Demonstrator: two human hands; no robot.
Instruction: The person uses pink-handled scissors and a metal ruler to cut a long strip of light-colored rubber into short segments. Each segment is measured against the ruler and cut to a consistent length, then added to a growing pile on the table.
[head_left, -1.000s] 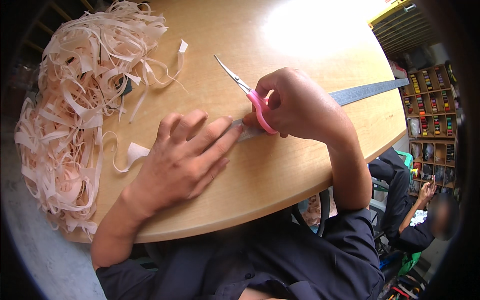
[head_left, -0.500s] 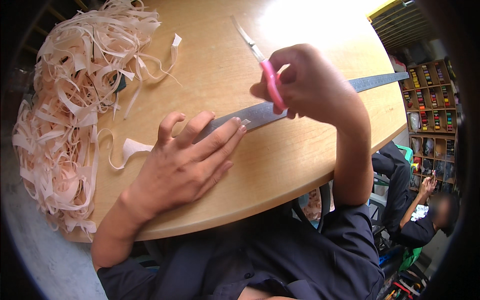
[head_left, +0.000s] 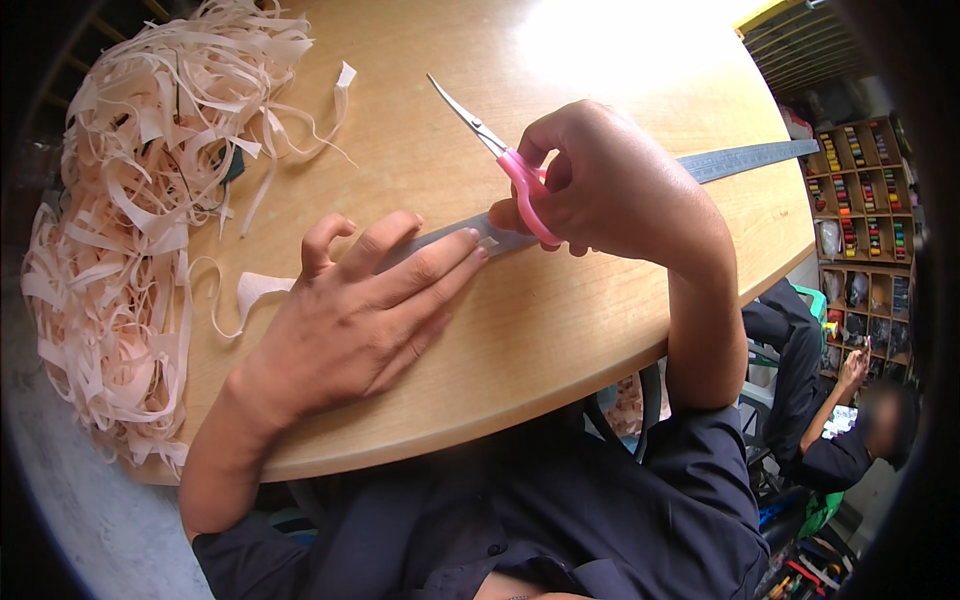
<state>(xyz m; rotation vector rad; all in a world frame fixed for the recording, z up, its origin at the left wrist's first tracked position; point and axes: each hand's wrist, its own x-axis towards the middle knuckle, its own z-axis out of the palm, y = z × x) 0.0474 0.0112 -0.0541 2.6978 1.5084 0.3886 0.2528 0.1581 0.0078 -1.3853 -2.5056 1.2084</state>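
Note:
My left hand (head_left: 350,305) lies palm down with its fingers stretched out, pressing on the metal ruler (head_left: 745,160) and the table. A small pale end of fabric strip (head_left: 488,243) pokes out at its fingertips on the ruler. Beside its thumb edge a wider pale scrap (head_left: 262,289) trails a thin curl; whether the two are one piece is hidden under the hand. In my right hand (head_left: 610,190) are small scissors (head_left: 525,195) with pink handles and metal blades. The blades look closed and point to the far left, above the table.
A large heap of pale pink fabric strips (head_left: 130,240) covers the left side of the wooden table (head_left: 540,350). Its rounded edge runs close to my body. At the right, a person (head_left: 840,440) sits near shelves of coloured thread spools (head_left: 860,195).
My right hand has brought the scissors left and lower, closer to my left hand. My left hand has shifted very slightly left.

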